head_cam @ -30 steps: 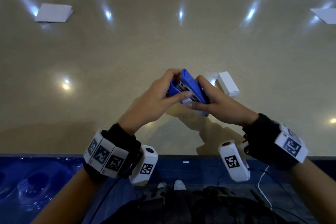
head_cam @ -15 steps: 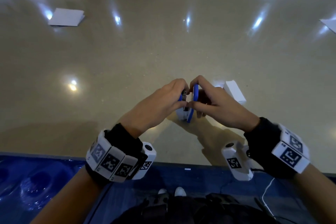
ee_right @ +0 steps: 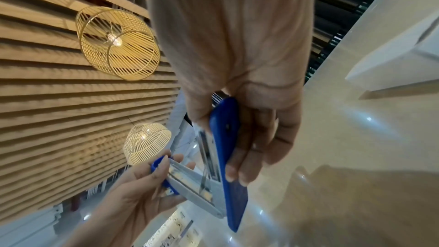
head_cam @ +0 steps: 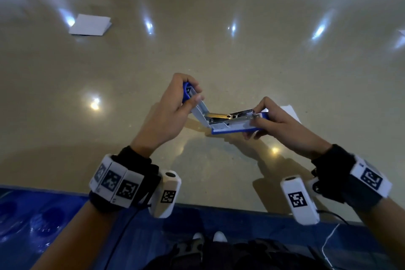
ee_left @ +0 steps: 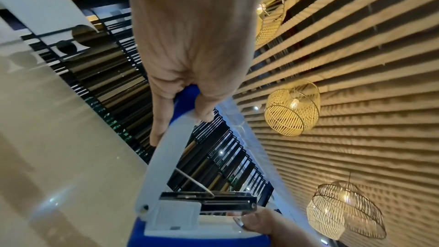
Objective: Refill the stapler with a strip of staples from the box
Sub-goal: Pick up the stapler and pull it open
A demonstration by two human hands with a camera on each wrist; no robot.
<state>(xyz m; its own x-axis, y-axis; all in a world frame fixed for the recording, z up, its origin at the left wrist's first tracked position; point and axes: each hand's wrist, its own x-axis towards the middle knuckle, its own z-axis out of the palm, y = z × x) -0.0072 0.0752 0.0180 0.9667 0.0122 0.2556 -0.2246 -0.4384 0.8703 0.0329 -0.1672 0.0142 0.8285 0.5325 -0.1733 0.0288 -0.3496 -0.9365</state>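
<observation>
A blue and grey stapler is held above the table, hinged wide open, with its metal staple channel showing. My left hand grips the swung-up top cover near its blue tip. My right hand grips the front end of the base and channel. In the left wrist view the cover runs down to the hinge and the channel. In the right wrist view the blue base lies under my fingers. The white staple box lies on the table behind my right hand, mostly hidden.
A folded white paper lies at the far left of the beige table. Another white sheet shows at the far right edge. The table's near edge runs just below my wrists.
The stapler was closed between both hands. Now my left hand has swung the cover up and to the left, and the channel lies exposed.
</observation>
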